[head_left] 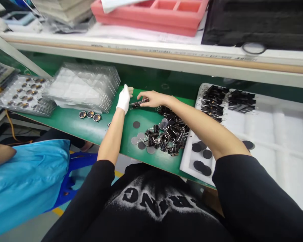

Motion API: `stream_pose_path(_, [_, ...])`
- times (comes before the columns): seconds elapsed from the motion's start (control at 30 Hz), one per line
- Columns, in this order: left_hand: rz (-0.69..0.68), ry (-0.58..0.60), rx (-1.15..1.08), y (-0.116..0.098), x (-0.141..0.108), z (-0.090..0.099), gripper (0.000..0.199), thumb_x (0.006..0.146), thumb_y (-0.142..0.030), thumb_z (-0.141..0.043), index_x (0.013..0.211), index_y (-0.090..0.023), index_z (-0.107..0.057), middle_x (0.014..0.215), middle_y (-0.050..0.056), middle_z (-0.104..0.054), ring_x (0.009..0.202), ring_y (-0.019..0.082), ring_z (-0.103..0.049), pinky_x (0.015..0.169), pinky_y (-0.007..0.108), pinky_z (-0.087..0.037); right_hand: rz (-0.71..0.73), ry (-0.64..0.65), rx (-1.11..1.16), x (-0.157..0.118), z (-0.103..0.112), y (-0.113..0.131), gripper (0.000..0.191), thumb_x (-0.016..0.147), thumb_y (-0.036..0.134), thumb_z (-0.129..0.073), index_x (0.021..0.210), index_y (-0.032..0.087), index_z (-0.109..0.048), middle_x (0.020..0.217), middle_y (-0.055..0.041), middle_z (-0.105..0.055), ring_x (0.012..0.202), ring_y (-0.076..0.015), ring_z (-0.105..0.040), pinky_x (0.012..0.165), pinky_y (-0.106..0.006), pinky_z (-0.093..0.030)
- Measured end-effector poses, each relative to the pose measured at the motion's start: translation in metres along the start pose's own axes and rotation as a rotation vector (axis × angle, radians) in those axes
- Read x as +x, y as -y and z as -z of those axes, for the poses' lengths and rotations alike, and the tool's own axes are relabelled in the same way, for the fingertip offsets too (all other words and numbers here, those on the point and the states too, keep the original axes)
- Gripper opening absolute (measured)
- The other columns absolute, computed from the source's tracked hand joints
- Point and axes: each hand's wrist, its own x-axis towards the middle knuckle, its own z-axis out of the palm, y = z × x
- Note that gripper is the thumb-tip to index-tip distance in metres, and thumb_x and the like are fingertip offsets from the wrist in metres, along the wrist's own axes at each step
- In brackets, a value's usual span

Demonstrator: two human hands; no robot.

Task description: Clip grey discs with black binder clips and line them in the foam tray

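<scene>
My left hand (124, 99) wears a white glove whose fingertips look bare. Its visible fingers are stretched out and a little apart, and I see nothing held in them. My right hand (151, 98), ungloved, pinches a black binder clip (143, 100) just to the right of the glove. Below the fingers, another black clip (136, 106) with silver handles lies close to the gloved palm. A heap of black binder clips (170, 132) spreads under my right forearm. Several grey and black discs (141, 145) lie at its left edge.
Three round ringed pieces (90, 114) sit on the green table (103, 134). Clear plastic trays (86, 84) are stacked behind them. A white foam tray (262, 134) at right holds rows of clips and dark discs. A shelf (151, 55) crosses above. A person in blue (27, 181) is at left.
</scene>
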Motion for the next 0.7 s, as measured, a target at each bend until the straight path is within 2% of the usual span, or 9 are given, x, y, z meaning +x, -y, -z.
stream_pose_path(0.07, [-0.071,0.083,-0.183,-0.009,-0.009,0.016,0.086,0.113,-0.051,0.006,0.133,-0.019,-0.071,0.121,0.009,-0.08,0.105,0.018,-0.072,0.094,0.033,-0.055,-0.045,-0.004,0.254,-0.009,0.01,0.003,0.038,0.103,0.046,-0.064,0.132,0.022,-0.069,0.121,-0.01,-0.077,0.1,-0.0222,-0.071,0.091,-0.037,-0.058])
stream_pose_path(0.1, [-0.122,0.099,-0.204,-0.015,-0.016,0.022,0.086,0.114,-0.053,0.004,0.127,-0.018,-0.074,0.113,0.009,-0.081,0.101,0.018,-0.073,0.092,0.032,-0.055,-0.075,-0.001,0.387,-0.016,0.014,0.005,0.038,0.105,0.052,-0.06,0.128,0.023,-0.069,0.119,-0.01,-0.078,0.098,-0.0215,-0.072,0.087,-0.036,-0.06])
stream_pose_path(0.2, [-0.237,0.019,-0.027,-0.035,-0.042,0.032,0.079,0.114,-0.057,-0.012,0.11,-0.019,-0.08,0.092,0.009,-0.08,0.097,0.021,-0.074,0.09,0.032,-0.056,-0.144,-0.005,0.702,-0.044,0.022,0.015,0.052,0.106,0.072,-0.047,0.115,0.025,-0.069,0.109,-0.0112,-0.081,0.09,-0.0216,-0.075,0.081,-0.037,-0.064])
stream_pose_path(0.3, [-0.27,-0.044,0.12,-0.058,-0.067,0.025,0.077,0.113,-0.055,-0.013,0.1,-0.021,-0.081,0.083,0.01,-0.078,0.096,0.024,-0.076,0.092,0.033,-0.056,-0.173,-0.056,0.814,-0.084,0.027,0.03,0.059,0.1,0.082,-0.048,0.099,0.025,-0.065,0.097,-0.0106,-0.081,0.081,-0.0229,-0.074,0.079,-0.039,-0.065])
stream_pose_path(0.4, [-0.368,0.034,0.076,-0.073,-0.09,0.01,0.079,0.113,-0.054,-0.009,0.096,-0.021,-0.08,0.086,0.01,-0.08,0.094,0.025,-0.077,0.091,0.035,-0.058,-0.145,-0.154,0.646,-0.135,0.03,0.038,0.042,0.096,0.067,-0.065,0.099,0.025,-0.064,0.096,-0.0075,-0.08,0.08,-0.0235,-0.073,0.08,-0.041,-0.062])
stream_pose_path(0.5, [-0.564,0.152,-0.008,-0.07,-0.109,-0.002,0.064,0.111,-0.054,-0.021,0.114,-0.024,-0.077,0.102,0.009,-0.082,0.096,0.024,-0.078,0.095,0.037,-0.06,-0.148,-0.312,0.263,-0.196,0.032,0.022,0.032,0.097,0.052,-0.062,0.111,0.024,-0.068,0.106,-0.0097,-0.077,0.096,-0.0277,-0.072,0.092,-0.046,-0.059])
stream_pose_path(0.6, [-0.682,0.205,-0.046,-0.055,-0.121,-0.007,0.049,0.109,-0.052,-0.033,0.127,-0.029,-0.073,0.117,0.008,-0.081,0.11,0.025,-0.077,0.106,0.041,-0.059,-0.278,-0.508,-0.01,-0.264,0.033,-0.025,0.04,0.099,0.049,-0.055,0.123,0.022,-0.073,0.13,-0.0172,-0.069,0.128,-0.0351,-0.062,0.114,-0.056,-0.047])
stream_pose_path(0.7, [-0.651,0.223,-0.079,-0.039,-0.126,-0.009,0.046,0.108,-0.053,-0.035,0.125,-0.033,-0.073,0.115,0.006,-0.081,0.114,0.027,-0.077,0.106,0.045,-0.061,-0.642,-0.725,-0.128,-0.322,0.032,-0.085,0.047,0.098,0.048,-0.051,0.129,0.021,-0.074,0.146,-0.0229,-0.057,0.143,-0.0442,-0.046,0.118,-0.066,-0.038])
